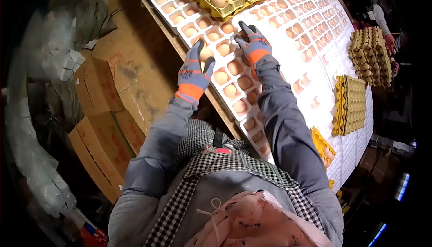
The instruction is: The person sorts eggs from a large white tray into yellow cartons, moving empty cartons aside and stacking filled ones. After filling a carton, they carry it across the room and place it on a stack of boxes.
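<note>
My left hand [193, 72], in a grey glove with orange bands and dark fingertips, is closed around a light brown egg [206, 54] above the near edge of the white plastic tray [211, 27]. To its right, my right hand [254, 44], gloved alike, hovers low over the tray with thumb and forefinger apart. No egg shows clearly in its grasp; its underside is hidden. Single brown eggs [223, 49] sit in the square cells around both hands. Just beyond them, a yellow pulp egg tray [220, 13] full of eggs rests on the white trays.
More white trays [310, 22] of eggs cover the table. Stacked empty pulp trays [348, 105] and a pulp tray with a few eggs [323, 145] lie at right. Another person's hand [390, 44] is beside a tall tray stack [370, 55]. Cardboard boxes [101, 143] stand at left.
</note>
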{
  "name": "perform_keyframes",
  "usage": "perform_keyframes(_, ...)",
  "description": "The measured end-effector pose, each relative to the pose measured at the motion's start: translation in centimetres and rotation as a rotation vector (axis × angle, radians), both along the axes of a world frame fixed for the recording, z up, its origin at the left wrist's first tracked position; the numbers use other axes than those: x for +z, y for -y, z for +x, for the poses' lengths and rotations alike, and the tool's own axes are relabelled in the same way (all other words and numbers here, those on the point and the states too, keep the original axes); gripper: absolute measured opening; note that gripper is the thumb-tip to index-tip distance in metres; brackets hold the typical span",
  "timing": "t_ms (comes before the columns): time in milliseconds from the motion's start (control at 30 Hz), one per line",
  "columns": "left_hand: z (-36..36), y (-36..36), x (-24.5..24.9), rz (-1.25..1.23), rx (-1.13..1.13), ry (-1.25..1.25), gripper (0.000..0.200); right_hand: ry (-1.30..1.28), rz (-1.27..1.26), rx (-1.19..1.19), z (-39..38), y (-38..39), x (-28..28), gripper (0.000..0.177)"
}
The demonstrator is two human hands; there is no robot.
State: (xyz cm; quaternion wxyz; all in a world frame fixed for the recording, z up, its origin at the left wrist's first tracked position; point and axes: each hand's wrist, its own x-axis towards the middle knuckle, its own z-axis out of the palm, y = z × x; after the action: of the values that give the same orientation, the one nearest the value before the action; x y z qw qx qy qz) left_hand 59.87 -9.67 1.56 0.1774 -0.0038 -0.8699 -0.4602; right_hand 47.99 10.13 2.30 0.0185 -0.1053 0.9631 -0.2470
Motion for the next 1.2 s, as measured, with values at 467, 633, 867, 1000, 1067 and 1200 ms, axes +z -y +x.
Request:
perform_keyframes(467,-19.4,-10.6,-7.6,-1.065,-0.296,-0.16,0.056,-0.021,-0.947,-0.339,17.7,-8.7,6.7,0.038)
perform_keyframes(633,-19.0,-11.1,-8.8,-0.862,-0.202,0.096,0.066,-0.239,-0.543,-0.815,38.7,-18.9,8.5,0.042)
perform_keyframes(867,18.5,-35.1,6.1,0.115,-1.459,0.028,0.046,0.306,0.289,-1.162,52.2,-35.8,4.4,0.046)
perform_keyframes(1000,28.0,-41.0,5.9,-0.652,-1.409,-0.19,0.039,0.248,0.335,-1.277,52.1,-36.2,3.7,0.049)
perform_keyframes(1067,29.4,-41.6,5.8,-0.685,-1.251,-0.012,0.038,0.079,0.058,-1.262,53.9,-37.9,2.8,0.048)
perform_keyframes(1200,29.9,-41.7,2.0,-0.402,-1.266,0.035,0.036,-0.402,-0.87,-1.289,56.2,-39.9,1.8,0.033)
